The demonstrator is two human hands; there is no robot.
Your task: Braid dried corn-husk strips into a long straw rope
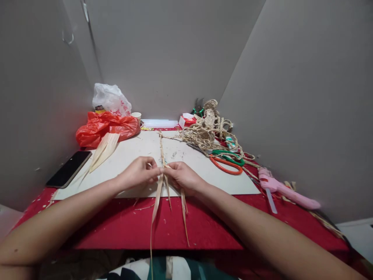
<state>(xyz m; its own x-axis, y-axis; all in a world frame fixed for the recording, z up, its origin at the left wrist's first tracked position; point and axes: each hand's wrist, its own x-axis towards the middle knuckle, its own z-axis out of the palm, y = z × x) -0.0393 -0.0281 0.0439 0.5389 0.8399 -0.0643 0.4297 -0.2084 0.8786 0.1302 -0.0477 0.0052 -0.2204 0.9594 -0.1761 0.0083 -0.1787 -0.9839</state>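
A thin braid of dried husk strips [162, 149] runs from the far part of the white board [140, 146] toward me. My left hand [141, 170] and my right hand [182, 175] meet at its near end, both with fingers pinched on the strips. Loose strips [157, 196] hang down below my fingers, past the board onto the red cloth. One long strip reaches over the table's front edge. Another strip [183, 212] trails from under my right hand. The exact crossing of the strips is hidden by my fingertips.
Left: a phone [70, 168], a pale husk [105, 149], a red plastic bag [110, 126] and a white bag [110, 99]. Right: tangled braided cord [202, 136], orange-and-green-handled scissors [225, 165] and a pink glue gun [287, 190]. A paper cup [136, 115] and small red box [187, 121] stand behind.
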